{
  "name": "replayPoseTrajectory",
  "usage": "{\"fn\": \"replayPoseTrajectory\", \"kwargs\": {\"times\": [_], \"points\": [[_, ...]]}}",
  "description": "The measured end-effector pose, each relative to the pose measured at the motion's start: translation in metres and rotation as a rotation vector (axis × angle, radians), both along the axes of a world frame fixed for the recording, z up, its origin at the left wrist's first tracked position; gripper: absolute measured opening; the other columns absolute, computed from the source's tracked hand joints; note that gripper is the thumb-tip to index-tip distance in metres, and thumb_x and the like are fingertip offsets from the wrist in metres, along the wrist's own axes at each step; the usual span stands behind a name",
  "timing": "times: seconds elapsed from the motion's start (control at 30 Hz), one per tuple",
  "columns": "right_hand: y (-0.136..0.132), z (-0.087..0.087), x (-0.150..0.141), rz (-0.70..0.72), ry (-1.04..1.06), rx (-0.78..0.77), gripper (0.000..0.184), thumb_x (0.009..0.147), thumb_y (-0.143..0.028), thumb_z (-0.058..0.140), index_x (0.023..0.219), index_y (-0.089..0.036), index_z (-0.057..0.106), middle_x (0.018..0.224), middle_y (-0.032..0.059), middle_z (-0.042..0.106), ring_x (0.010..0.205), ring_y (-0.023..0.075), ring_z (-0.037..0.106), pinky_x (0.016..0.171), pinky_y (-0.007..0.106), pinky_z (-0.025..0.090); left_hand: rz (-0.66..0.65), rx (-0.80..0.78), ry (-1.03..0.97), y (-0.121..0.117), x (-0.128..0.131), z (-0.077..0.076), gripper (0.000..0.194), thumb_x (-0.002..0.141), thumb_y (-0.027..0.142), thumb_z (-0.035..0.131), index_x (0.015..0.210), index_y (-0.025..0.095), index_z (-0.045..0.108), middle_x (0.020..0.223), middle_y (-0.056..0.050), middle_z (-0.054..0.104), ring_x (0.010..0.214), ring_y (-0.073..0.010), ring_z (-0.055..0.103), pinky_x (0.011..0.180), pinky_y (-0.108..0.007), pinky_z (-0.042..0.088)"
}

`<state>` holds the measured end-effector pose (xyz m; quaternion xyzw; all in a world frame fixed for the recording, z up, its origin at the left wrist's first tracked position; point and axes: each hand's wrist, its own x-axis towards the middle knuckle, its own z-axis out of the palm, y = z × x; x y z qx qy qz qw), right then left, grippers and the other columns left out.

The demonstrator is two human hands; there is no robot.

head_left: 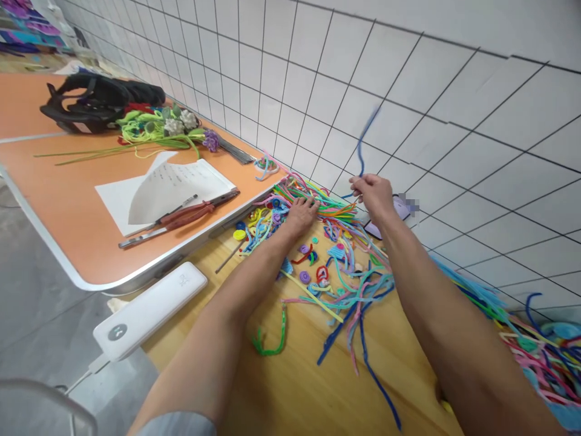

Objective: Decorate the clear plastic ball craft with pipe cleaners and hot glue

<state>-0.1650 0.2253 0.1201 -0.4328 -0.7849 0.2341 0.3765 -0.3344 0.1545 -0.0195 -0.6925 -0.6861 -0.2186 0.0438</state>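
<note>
Pinched between the fingertips of my right hand (373, 192) is a blue pipe cleaner (362, 145), its free end rising in front of the tiled wall. My left hand (303, 213) lies on a bundle of many-coloured pipe cleaners (338, 209) against the wall, fingers stretched over it. Below the hands, loose pipe cleaners (358, 297), coiled rounds and small twisted pieces are strewn on the wooden table (318, 387). A bent green pipe cleaner piece (282, 339) lies apart, nearer to me.
An orange table (68, 224) at left bears pliers (186, 218), papers (167, 181), pipe cleaner flowers (172, 127) and a black headset (86, 109). A white power bank (152, 309) with a cable sits at the wooden table's left edge. More pipe cleaners (544, 357) pile up at right.
</note>
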Motion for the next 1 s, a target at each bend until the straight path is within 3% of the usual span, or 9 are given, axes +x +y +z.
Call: {"fn": "replayPoseTrajectory", "kwargs": {"times": [0.1,0.2,0.3,0.4,0.5,0.6,0.7,0.83,1.0], "points": [[-0.024,0.014,0.02,0.061,0.315,-0.136,0.019,0.09,-0.031,0.066,0.09,-0.015,0.075,0.079,0.0036,0.074,0.059,0.0099,0.06,0.049,0.019,0.04,0.017,0.002,-0.055,0.003,-0.002,-0.002,0.057,0.101,0.014,0.036,0.154,0.02,0.056,0.165,-0.015,0.05,0.139,-0.0353,0.05,0.12,-0.054,0.033],[-0.061,0.015,0.046,0.056,0.373,-0.178,0.022,0.087,-0.038,0.072,0.088,-0.016,0.074,0.077,0.0035,0.074,0.058,0.0098,0.058,0.048,0.019,0.041,0.01,0.015,-0.111,0.002,-0.002,-0.001,0.056,0.098,0.015,0.043,0.151,0.02,0.058,0.166,-0.015,0.048,0.139,-0.0353,0.05,0.121,-0.054,0.033],[-0.101,0.008,0.078,0.039,0.343,-0.184,0.031,0.086,-0.048,0.074,0.09,-0.017,0.075,0.075,0.0034,0.074,0.058,0.0114,0.057,0.049,0.021,0.043,-0.015,0.05,-0.167,-0.004,-0.003,0.012,0.056,0.093,0.021,0.057,0.149,0.018,0.061,0.166,-0.015,0.049,0.143,-0.0353,0.049,0.123,-0.052,0.034],[-0.135,-0.002,0.109,0.038,0.258,-0.214,0.039,0.086,-0.057,0.071,0.083,-0.018,0.073,0.075,0.0035,0.074,0.057,0.0121,0.056,0.052,0.024,0.044,-0.035,0.119,-0.234,-0.012,-0.002,0.043,0.051,0.092,0.03,0.063,0.14,0.015,0.067,0.158,-0.017,0.056,0.144,-0.0345,0.049,0.125,-0.05,0.034],[-0.159,-0.009,0.133,0.03,0.199,-0.208,0.045,0.089,-0.063,0.064,0.076,-0.02,0.069,0.074,0.0034,0.074,0.058,0.0131,0.058,0.053,0.025,0.043,-0.048,0.188,-0.313,-0.024,0.011,0.09,0.039,0.098,0.035,0.055,0.123,0.013,0.074,0.137,-0.019,0.069,0.131,-0.0322,0.059,0.119,-0.048,0.04],[-0.175,-0.01,0.147,0.014,0.165,-0.154,0.041,0.095,-0.057,0.059,0.077,-0.021,0.068,0.073,0.0018,0.073,0.06,0.0144,0.06,0.056,0.025,0.043,-0.149,0.166,-0.38,-0.052,0.045,0.133,0.043,0.103,0.047,0.047,0.104,0.016,0.077,0.102,-0.01,0.077,0.094,-0.0231,0.068,0.088,-0.035,0.054],[-0.185,-0.006,0.151,0.016,0.11,-0.049,0.037,0.098,-0.048,0.056,0.074,-0.022,0.067,0.067,0.0001,0.07,0.058,0.0143,0.058,0.059,0.026,0.041,-0.378,-0.041,-0.636,-0.087,0.096,0.157,0.06,0.099,0.068,0.048,0.082,0.016,0.071,0.074,-0.002,0.067,0.068,-0.0152,0.059,0.062,-0.026,0.044],[-0.196,-0.006,0.153,0.041,0.105,-0.007,0.037,0.101,-0.043,0.054,0.072,-0.022,0.064,0.064,-0.0004,0.067,0.059,0.0152,0.057,0.062,0.027,0.041,-0.498,-0.202,-0.887,-0.113,0.148,0.161,0.06,0.079,0.074,0.07,0.066,0.017,0.061,0.061,0.002,0.058,0.057,-0.0102,0.049,0.053,-0.024,0.034],[-0.207,-0.014,0.163,0.093,0.084,-0.144,0.042,0.099,-0.043,0.05,0.062,-0.023,0.056,0.053,-0.003,0.055,0.054,0.0139,0.05,0.061,0.027,0.04,-0.532,-0.305,-1.024,-0.119,0.157,0.15,0.057,0.073,0.066,0.081,0.059,0.017,0.056,0.051,0.003,0.053,0.048,-0.0068,0.041,0.048,-0.022,0.03]]}}
